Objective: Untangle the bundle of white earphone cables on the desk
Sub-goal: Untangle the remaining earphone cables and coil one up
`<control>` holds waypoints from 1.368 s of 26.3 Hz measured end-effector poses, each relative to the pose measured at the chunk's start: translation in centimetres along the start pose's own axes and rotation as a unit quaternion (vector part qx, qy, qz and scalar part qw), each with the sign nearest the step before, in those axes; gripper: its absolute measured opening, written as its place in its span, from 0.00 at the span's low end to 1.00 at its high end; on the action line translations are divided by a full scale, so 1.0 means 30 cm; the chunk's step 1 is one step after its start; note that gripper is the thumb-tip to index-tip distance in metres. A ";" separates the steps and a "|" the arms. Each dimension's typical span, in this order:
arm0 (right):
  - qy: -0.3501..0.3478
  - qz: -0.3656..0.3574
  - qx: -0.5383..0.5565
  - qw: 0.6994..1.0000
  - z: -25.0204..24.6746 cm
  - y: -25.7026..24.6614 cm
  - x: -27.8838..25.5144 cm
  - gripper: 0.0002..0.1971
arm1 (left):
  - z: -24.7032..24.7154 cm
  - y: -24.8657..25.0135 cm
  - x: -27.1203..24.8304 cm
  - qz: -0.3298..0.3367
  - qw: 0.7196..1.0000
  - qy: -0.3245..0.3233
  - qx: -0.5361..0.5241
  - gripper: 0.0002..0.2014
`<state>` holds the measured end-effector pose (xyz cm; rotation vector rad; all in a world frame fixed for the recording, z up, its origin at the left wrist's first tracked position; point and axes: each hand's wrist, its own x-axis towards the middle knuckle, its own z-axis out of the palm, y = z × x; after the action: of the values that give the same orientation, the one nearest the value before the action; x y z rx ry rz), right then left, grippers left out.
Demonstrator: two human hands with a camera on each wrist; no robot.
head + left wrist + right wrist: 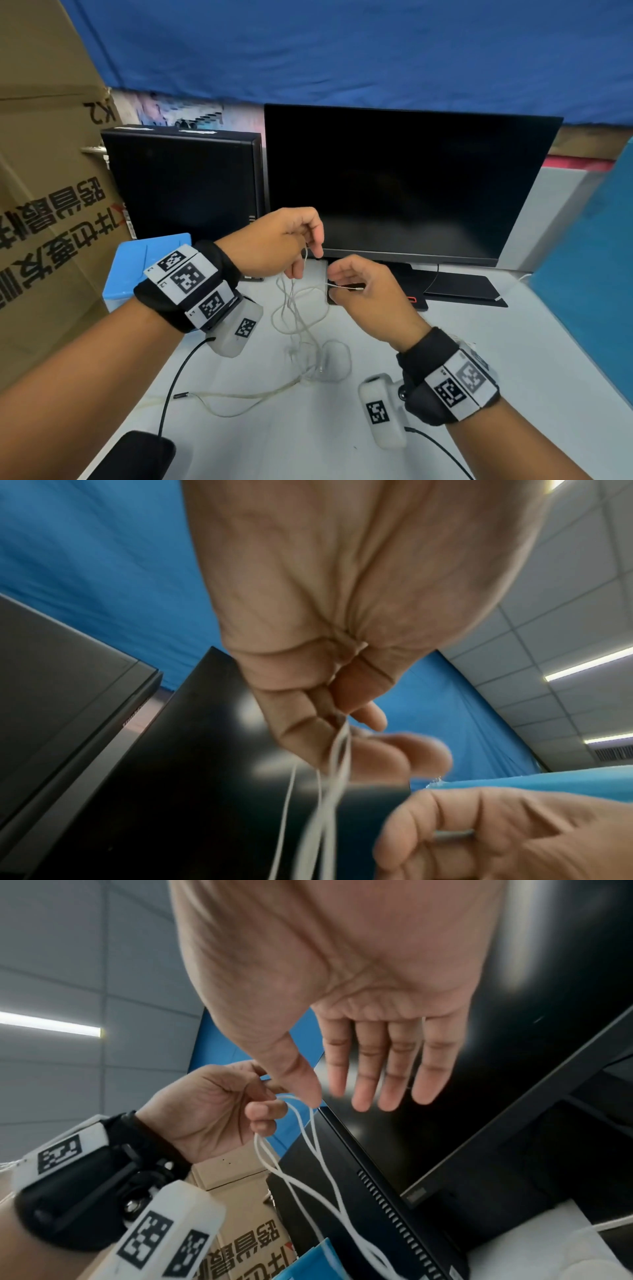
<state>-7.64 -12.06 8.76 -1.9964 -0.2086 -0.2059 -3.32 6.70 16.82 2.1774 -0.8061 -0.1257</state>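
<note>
The white earphone cables [301, 329] hang from the left hand [281, 245], whose fingers pinch several strands together above the middle of the desk [479, 359]; the lower loops lie on the desk toward its near edge. The right hand [363, 294] pinches one strand near its metal plug, with the other fingers straight. To do this step well, I think the right hand should pull the plug end slowly through the loops, without tightening any crossing. The cables are thin and limp, and cross each other several times.

Tangled white earphone cables [308, 346] lie on the pale desk [479, 394]; flat black monitor [407, 185] at twelve o'clock, brown cardboard box [44, 192] at nine.
</note>
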 end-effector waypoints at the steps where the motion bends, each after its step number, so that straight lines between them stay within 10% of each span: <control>1: -0.019 -0.002 0.002 1.000 0.006 -0.005 0.009 0.13 | -0.001 0.000 0.000 0.008 1.000 0.007 -0.003 0.19; 7: -0.036 0.025 0.059 0.997 0.061 -0.006 0.059 0.27 | 0.002 -0.029 -0.004 0.033 0.999 0.025 -0.025 0.20; 10: -0.055 0.014 -0.063 0.996 0.082 0.060 0.094 0.08 | 0.009 -0.089 0.008 -0.007 0.999 0.049 0.008 0.19; 16: -0.250 0.138 -0.421 0.861 0.106 0.285 0.096 0.21 | 0.027 -0.346 0.023 -0.205 0.964 0.000 0.171 0.15; 20: -0.203 0.087 -0.426 0.878 0.115 0.333 0.086 0.09 | 0.122 -0.387 0.002 -0.170 0.976 0.011 0.132 0.10; 26: -0.082 -0.033 -0.140 0.986 0.047 0.138 0.078 0.07 | 0.241 -0.334 0.007 -0.131 0.985 -0.011 -0.116 0.13; 32: 0.055 -0.034 -0.001 0.998 -0.001 0.056 0.104 0.04 | 0.209 -0.183 -0.075 -0.081 0.932 0.046 -0.352 0.14; 36: -0.012 -0.046 -0.014 0.999 0.057 0.085 0.057 0.05 | 0.185 -0.139 -0.094 -0.024 0.890 0.095 -0.446 0.13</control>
<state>-5.29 -11.49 6.20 -2.0202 -0.3142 -0.2452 -5.32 6.75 9.59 1.3037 -0.4394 -0.2475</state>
